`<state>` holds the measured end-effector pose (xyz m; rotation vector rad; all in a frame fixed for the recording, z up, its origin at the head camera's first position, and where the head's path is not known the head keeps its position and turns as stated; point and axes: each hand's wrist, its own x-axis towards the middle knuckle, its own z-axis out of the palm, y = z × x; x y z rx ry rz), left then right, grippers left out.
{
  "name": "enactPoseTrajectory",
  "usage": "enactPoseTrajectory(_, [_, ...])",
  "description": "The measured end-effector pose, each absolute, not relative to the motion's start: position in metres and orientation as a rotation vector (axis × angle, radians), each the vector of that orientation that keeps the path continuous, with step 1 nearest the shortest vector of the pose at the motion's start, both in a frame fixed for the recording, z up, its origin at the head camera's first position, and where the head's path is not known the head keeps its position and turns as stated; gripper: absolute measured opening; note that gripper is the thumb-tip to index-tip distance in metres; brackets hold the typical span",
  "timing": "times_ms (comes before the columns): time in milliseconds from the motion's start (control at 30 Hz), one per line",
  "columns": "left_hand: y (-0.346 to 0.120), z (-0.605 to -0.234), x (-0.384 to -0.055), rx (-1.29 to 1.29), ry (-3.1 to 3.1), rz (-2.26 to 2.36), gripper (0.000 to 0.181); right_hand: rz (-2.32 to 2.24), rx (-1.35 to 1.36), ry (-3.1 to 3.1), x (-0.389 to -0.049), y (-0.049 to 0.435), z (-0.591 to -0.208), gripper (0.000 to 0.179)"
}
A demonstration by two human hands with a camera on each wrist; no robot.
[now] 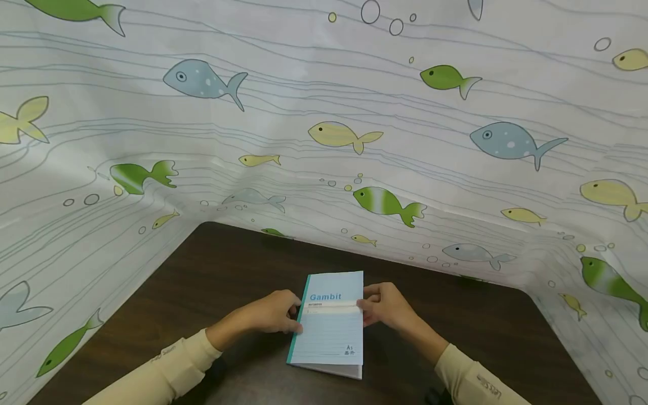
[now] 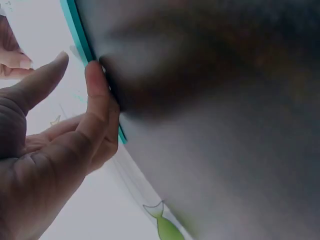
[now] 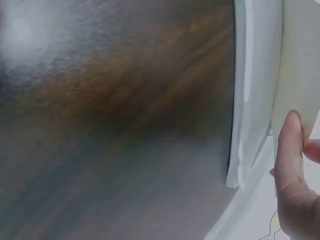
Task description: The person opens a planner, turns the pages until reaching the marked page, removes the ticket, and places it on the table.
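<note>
A pale blue notebook with a teal spine and "Gambit" on its front lies on the dark table in the head view. The fingers of my left hand hold its spine edge, a fingertip on the cover. In the left wrist view, one finger lies along the teal spine. My right hand pinches the cover at its right edge. The right wrist view has that cover raised a little from the pages. What the undersides of both hands do is partly hidden.
The dark wood-grain table extends around the notebook. White sheeting printed with fish and wavy lines walls it at the back and both sides.
</note>
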<state>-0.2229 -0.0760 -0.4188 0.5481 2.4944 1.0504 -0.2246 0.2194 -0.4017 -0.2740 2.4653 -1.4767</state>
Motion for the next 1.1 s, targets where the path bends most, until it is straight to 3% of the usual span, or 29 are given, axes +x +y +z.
enactPoseTrajectory(333, [-0.08, -0.417, -0.223, 0.618, 2.402, 1.095, 0.055, -1.521, -0.236, 2.433, -0.225, 0.205, -0.381, 0.041])
enactPoseTrajectory(733, [-0.081, -0.42, -0.229, 0.521, 2.291, 1.275, 0.042, -1.572, -0.344, 2.419, -0.228, 0.173, -0.361, 0.04])
enactPoseTrajectory(1100, [-0.087, -0.418, -0.225, 0.454, 2.135, 1.424, 0.073, -1.645, -0.429, 2.341, -0.231, 0.144, -0.362, 0.047])
